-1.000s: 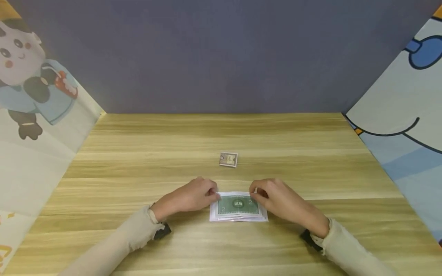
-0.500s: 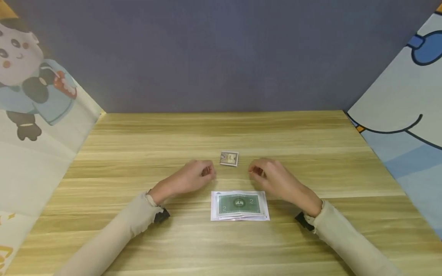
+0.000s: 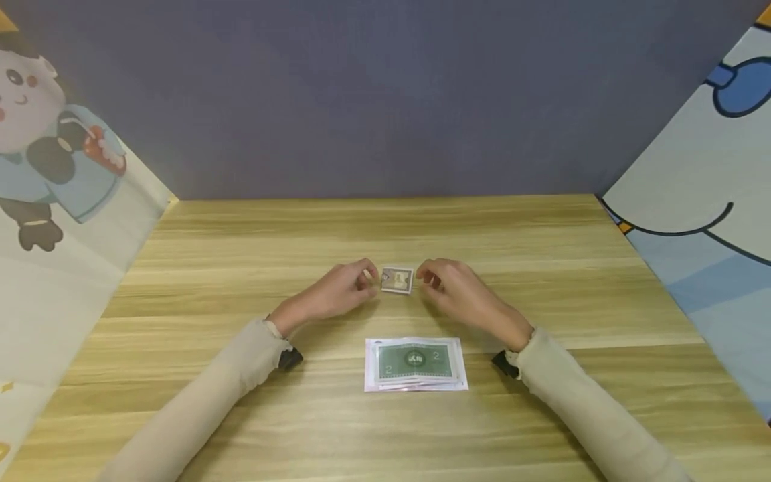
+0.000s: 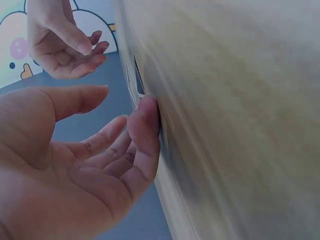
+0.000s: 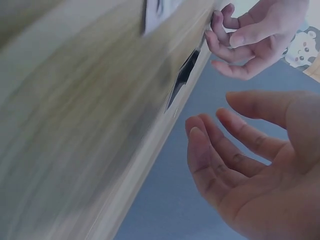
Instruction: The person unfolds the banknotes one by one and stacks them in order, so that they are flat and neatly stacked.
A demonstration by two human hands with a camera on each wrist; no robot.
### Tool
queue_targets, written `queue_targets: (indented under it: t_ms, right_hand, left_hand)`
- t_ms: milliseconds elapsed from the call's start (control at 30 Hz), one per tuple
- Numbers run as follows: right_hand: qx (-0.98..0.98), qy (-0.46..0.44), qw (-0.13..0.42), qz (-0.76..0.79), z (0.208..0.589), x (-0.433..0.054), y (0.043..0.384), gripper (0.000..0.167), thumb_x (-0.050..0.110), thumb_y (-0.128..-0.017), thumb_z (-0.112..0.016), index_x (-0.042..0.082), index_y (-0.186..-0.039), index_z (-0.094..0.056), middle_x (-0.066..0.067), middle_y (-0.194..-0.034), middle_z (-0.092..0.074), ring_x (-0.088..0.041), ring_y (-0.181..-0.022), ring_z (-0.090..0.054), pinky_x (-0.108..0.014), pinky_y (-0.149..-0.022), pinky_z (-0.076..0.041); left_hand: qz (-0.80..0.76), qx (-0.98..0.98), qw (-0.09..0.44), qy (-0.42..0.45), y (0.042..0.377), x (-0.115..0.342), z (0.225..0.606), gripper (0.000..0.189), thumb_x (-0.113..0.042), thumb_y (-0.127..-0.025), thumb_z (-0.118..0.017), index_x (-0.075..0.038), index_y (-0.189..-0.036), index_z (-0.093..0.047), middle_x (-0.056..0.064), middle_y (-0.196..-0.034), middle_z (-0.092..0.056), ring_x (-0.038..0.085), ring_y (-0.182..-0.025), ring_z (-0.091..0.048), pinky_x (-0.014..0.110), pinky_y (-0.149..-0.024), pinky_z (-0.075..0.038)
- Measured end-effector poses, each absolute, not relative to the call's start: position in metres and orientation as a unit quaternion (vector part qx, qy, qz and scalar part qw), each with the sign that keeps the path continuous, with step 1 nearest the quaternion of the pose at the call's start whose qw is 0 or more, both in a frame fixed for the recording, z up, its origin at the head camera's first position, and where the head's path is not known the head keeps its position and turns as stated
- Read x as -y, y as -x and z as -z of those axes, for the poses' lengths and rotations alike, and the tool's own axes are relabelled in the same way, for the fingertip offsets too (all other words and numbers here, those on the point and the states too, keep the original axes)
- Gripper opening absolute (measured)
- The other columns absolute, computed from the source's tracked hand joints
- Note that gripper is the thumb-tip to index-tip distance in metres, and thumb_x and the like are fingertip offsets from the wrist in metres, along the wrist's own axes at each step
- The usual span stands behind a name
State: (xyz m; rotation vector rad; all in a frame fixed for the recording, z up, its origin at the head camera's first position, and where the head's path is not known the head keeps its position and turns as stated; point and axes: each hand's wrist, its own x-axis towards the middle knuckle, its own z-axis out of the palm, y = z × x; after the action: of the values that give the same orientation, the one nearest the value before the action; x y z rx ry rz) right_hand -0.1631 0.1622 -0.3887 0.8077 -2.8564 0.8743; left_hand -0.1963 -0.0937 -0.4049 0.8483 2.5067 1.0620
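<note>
A small folded brown banknote [image 3: 397, 280] lies on the table between the two hands in the head view. My left hand [image 3: 343, 288] is at its left side, fingers bent loosely with a gap between thumb and fingertips. In the left wrist view, the index fingertip [image 4: 146, 111] is right at the note's edge, close to the tabletop. My right hand [image 3: 460, 289] hovers just off the note's right side, thumb apart from curved fingers, nothing between them. Nearer the body, a green banknote [image 3: 415, 362] marked 2 lies flat on top of larger pale notes [image 3: 371, 375].
The wood-grain table [image 3: 271, 234] ends at a dark blue-grey panel [image 3: 385, 100] at the back. Cartoon-printed walls stand on the left [image 3: 72, 268] and right [image 3: 693, 174]. Black wrist straps show below both beige sleeves [image 3: 205, 402].
Both hands have left the top corners of the green banknote and moved forward, then inward, to either side of the small folded note. The notes lie where they were.
</note>
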Motion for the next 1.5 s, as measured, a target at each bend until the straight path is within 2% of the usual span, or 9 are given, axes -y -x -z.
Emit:
queue_targets:
  t_ms: [233,500,667,867,967,1100,1200,1367,1500]
  right_hand:
    - [0.929,-0.238,-0.006,-0.282,0.392,-0.155,0.175,0.025,0.003,-0.089,-0.07,0.0,-0.114,-0.067,-0.015,-0.106,-0.069,-0.021,-0.086,-0.067,-0.032,-0.075,-0.059]
    - [0.934,-0.233,-0.034,-0.269,0.4,-0.147,0.186,0.035,0.01,-0.091,-0.071,-0.002,-0.123,-0.061,-0.016,-0.114,-0.065,-0.027,-0.099,-0.064,-0.04,-0.085,-0.056]
    - [0.938,-0.234,-0.067,-0.245,0.402,-0.147,0.184,0.05,0.015,-0.093,-0.069,-0.003,-0.137,-0.052,-0.017,-0.124,-0.056,-0.027,-0.108,-0.055,-0.043,-0.094,-0.051]
    - [0.94,-0.236,-0.083,-0.233,0.403,-0.145,0.18,0.045,0.013,-0.094,-0.068,0.001,-0.135,-0.054,-0.012,-0.128,-0.051,-0.025,-0.111,-0.051,-0.04,-0.094,-0.049]
    - [0.94,-0.238,-0.08,-0.23,0.403,-0.143,0.18,0.042,0.011,-0.093,-0.069,0.002,-0.131,-0.055,-0.011,-0.121,-0.053,-0.022,-0.104,-0.052,-0.038,-0.09,-0.05]
    - [0.935,-0.24,-0.065,-0.253,0.404,-0.141,0.183,0.03,0.007,-0.091,-0.07,0.004,-0.118,-0.055,-0.007,-0.101,-0.057,-0.019,-0.086,-0.053,-0.033,-0.074,-0.051]
    - [0.927,-0.246,-0.055,-0.279,0.404,-0.141,0.185,0.024,0.005,-0.092,-0.069,0.007,-0.11,-0.053,-0.004,-0.087,-0.058,-0.017,-0.075,-0.055,-0.03,-0.064,-0.05]
    - [0.919,-0.247,-0.047,-0.305,0.404,-0.143,0.185,0.019,0.005,-0.093,-0.069,0.009,-0.102,-0.053,-0.002,-0.08,-0.064,-0.014,-0.071,-0.06,-0.029,-0.063,-0.053]
    - [0.914,-0.248,-0.039,-0.318,0.401,-0.145,0.186,0.016,0.004,-0.092,-0.069,0.008,-0.101,-0.056,-0.003,-0.081,-0.066,-0.014,-0.073,-0.063,-0.03,-0.065,-0.054]
  left_hand:
    - [-0.373,-0.866,0.173,-0.285,0.208,0.088,0.406,0.043,-0.011,-0.096,-0.064,0.001,-0.134,-0.048,0.01,-0.088,-0.068,0.02,-0.065,-0.064,0.03,-0.061,-0.055]
    - [-0.347,-0.878,0.186,-0.273,0.215,0.079,0.407,0.05,-0.015,-0.096,-0.066,0.0,-0.139,-0.044,0.009,-0.075,-0.064,0.015,-0.053,-0.056,0.026,-0.052,-0.046]
    - [-0.321,-0.887,0.179,-0.28,0.216,0.073,0.408,0.048,-0.016,-0.095,-0.068,-0.005,-0.137,-0.048,0.005,-0.072,-0.061,0.013,-0.054,-0.052,0.025,-0.051,-0.044]
    - [-0.322,-0.887,0.191,-0.268,0.216,0.073,0.408,0.045,-0.011,-0.088,-0.075,-0.009,-0.125,-0.049,0.005,-0.073,-0.061,0.013,-0.056,-0.051,0.025,-0.051,-0.043]
    - [-0.34,-0.879,0.196,-0.271,0.216,0.073,0.409,0.047,-0.008,-0.084,-0.078,-0.009,-0.12,-0.047,0.006,-0.076,-0.062,0.015,-0.059,-0.053,0.025,-0.052,-0.044]
    - [-0.35,-0.874,0.192,-0.279,0.215,0.073,0.409,0.047,-0.005,-0.081,-0.08,-0.01,-0.114,-0.047,0.007,-0.081,-0.064,0.017,-0.064,-0.056,0.027,-0.056,-0.048]
    - [-0.34,-0.877,0.191,-0.282,0.214,0.071,0.407,0.038,-0.006,-0.081,-0.079,-0.009,-0.108,-0.052,0.006,-0.081,-0.064,0.017,-0.065,-0.056,0.027,-0.057,-0.048]
    - [-0.337,-0.87,0.195,-0.302,0.213,0.071,0.407,0.011,-0.014,-0.095,-0.068,-0.006,-0.094,-0.06,0.007,-0.075,-0.062,0.014,-0.059,-0.053,0.025,-0.053,-0.046]
    - [-0.368,-0.85,0.211,-0.312,0.213,0.073,0.404,0.015,-0.016,-0.101,-0.059,-0.004,-0.092,-0.062,0.011,-0.073,-0.063,0.019,-0.055,-0.057,0.026,-0.05,-0.047]
